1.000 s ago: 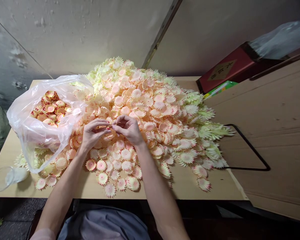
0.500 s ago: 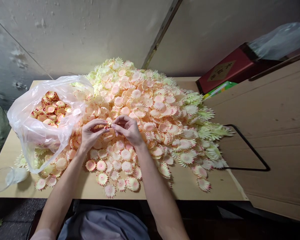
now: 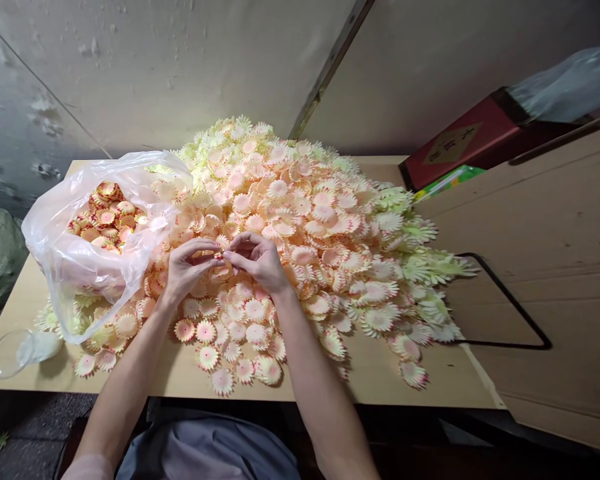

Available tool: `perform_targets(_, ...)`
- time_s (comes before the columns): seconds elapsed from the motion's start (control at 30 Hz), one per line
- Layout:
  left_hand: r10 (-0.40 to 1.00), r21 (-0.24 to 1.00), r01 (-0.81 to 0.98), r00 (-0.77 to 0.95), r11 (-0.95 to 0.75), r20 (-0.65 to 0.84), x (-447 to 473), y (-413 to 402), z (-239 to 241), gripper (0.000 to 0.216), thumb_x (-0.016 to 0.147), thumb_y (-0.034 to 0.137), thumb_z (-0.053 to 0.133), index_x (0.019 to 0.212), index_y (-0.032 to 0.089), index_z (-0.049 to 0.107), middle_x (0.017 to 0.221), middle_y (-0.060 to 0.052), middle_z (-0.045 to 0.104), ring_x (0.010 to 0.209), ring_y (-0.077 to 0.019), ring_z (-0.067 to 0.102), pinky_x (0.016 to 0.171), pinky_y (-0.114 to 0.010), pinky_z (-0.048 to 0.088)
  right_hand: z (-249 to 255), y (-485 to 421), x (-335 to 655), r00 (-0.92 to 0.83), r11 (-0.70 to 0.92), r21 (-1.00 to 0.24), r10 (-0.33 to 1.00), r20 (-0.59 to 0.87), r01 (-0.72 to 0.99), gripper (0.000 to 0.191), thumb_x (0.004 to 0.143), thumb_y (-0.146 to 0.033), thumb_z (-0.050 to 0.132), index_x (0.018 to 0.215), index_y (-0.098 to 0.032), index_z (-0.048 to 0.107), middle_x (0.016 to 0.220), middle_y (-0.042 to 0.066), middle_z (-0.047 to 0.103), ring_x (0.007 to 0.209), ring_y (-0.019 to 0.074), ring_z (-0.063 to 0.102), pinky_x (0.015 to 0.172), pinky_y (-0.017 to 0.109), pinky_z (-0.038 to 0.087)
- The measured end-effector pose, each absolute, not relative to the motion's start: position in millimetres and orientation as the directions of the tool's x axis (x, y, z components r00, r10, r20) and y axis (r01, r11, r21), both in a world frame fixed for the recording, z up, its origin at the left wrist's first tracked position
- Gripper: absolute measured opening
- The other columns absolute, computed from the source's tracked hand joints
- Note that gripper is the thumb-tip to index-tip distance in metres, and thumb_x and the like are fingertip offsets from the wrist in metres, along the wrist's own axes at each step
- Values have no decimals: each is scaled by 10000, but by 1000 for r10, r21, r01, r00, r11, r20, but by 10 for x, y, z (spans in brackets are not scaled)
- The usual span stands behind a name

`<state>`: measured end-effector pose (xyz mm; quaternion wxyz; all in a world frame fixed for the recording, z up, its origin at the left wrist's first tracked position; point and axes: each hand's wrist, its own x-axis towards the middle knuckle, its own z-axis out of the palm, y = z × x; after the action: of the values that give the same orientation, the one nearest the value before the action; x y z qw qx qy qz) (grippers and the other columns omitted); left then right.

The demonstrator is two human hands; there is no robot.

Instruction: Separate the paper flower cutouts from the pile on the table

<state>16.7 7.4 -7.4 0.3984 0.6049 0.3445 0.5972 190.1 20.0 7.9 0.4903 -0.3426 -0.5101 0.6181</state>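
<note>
A small, red-tipped flower piece (image 3: 219,255), mostly hidden, is held above the worktop (image 3: 375,392), between front and back edges; frilled pink-and-yellow discs (image 3: 300,207) lie heaped, thinning towards the front edge.

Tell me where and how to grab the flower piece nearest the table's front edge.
Probably pinch that flower piece by its near petals, coming from the front: it lies roughly flat, petals spread outward, near side facing the edge of the table and other flower pieces behind.

Flowers (image 3: 325,213) on table (image 3: 370,390), box (image 3: 460,137) seemingly behind cardboard (image 3: 555,247)
</note>
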Motion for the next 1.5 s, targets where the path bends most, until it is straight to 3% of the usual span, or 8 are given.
perform_targets(0.97,900,903,-62,78,-426,430,173,66,-43,232,687,285,845,877,177,768,941,-87,723,904,-177,690,762,-276,602,60,209,1907,-264,33,-973,960,94,-227,332,633,-383,850,747,-196,601,687,-19,644,500,88,541,466,232,473)
perform_targets(1.27,918,917,-77,46,-391,395,183,74,-44,206,673,274,852,822,169,755,918,-77,718,908,-170,678,774,-262,576,29,246,1900,-225,97,-972,963,146,-214,310,710,-404,803,784,-193,588,801,-9,638,496,52,500,466,211,414)
perform_targets(1.5,919,920,-19,40,-391,392,181,87,-72,208,693,301,838,826,162,759,908,-83,724,889,-172,676,782,-257,566,59,229,1899,-235,85,-976,963,133,-202,331,695,-417,812,787,-191,588,792,-7,640,525,67,523,500,222,449)
